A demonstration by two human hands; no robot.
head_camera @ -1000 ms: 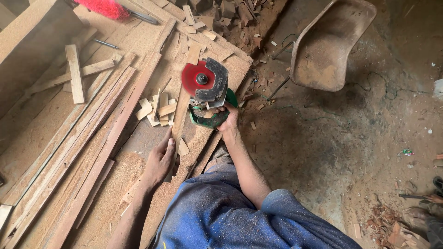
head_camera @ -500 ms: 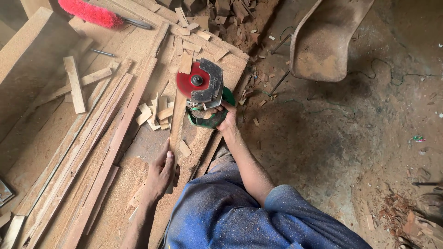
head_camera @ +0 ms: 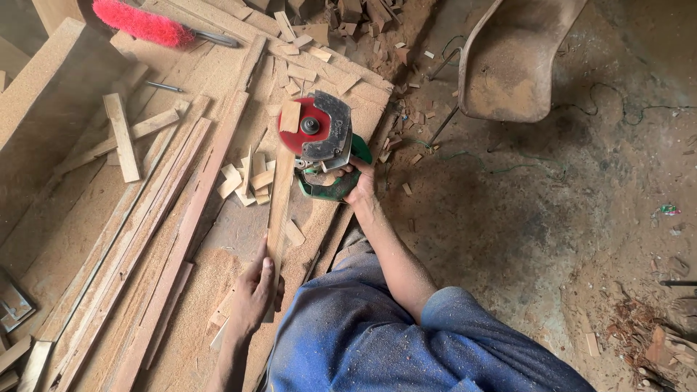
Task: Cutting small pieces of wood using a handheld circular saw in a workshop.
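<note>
My right hand (head_camera: 357,181) grips the green handle of a circular saw (head_camera: 323,141) with a red blade and a grey guard. The blade sits at the far end of a narrow wooden strip (head_camera: 279,207) that runs toward me. My left hand (head_camera: 254,290) presses down on the near end of that strip, fingers flat along it. A small wood offcut (head_camera: 290,116) lies against the red blade. Short cut pieces (head_camera: 243,181) are scattered just left of the strip on the sawdust-covered board.
Long wooden battens (head_camera: 156,232) lie side by side at left. A red brush (head_camera: 141,23) lies at the top left. An upturned plastic chair (head_camera: 512,62) stands on the dirt floor at upper right. Wood scraps (head_camera: 348,22) pile up at the top.
The view has shifted slightly. My left hand has slid nearer along the strip; the saw stays at the strip's far end in my right hand.
</note>
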